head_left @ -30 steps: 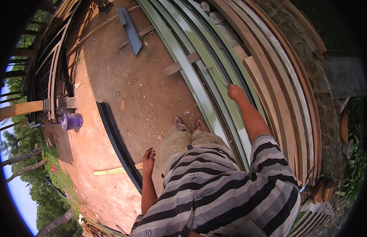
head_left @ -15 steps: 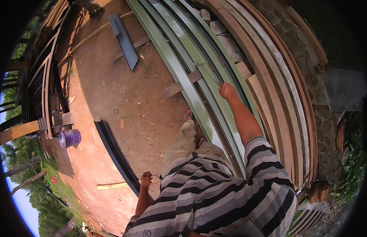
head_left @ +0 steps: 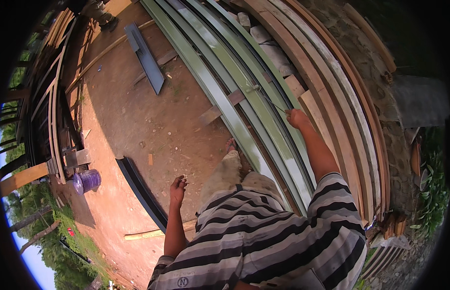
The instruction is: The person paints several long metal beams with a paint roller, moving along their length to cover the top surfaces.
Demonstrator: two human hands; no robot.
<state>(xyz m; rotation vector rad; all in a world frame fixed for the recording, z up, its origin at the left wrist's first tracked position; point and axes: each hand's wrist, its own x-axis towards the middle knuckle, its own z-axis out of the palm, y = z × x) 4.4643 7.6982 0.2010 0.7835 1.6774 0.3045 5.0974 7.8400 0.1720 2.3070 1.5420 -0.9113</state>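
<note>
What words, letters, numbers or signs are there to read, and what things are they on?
Striped shirt: a round mark low on its left, which I won't copy out; the faint print above it is too blurred to read.
Purple bucket: any print is too small and blurred to read.
Green metal beams: no words that I can see.
</note>
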